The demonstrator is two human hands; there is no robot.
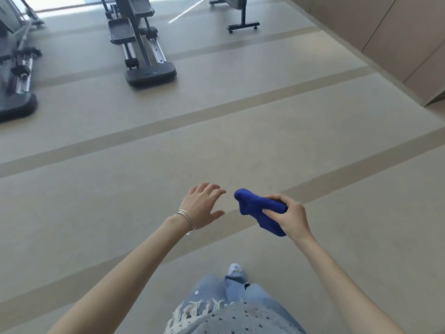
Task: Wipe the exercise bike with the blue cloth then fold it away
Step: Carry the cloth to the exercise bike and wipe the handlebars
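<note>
The right hand (290, 216) grips the bunched blue cloth (258, 210) while the left hand (203, 204), fingers spread and empty, reaches toward it, probably to fold it.

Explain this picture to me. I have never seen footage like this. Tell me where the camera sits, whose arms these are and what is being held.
There is only one picture, from a camera worn on a person's head, looking forward and down. So the two bare arms are the wearer's own. The right hand grips a bunched blue cloth. The left hand is open, fingers spread, near the cloth but not touching it; thin bangles circle its wrist. Below are the wearer's clothes and one shoe. Gym machines stand on the striped floor farther off, untouched.
</note>
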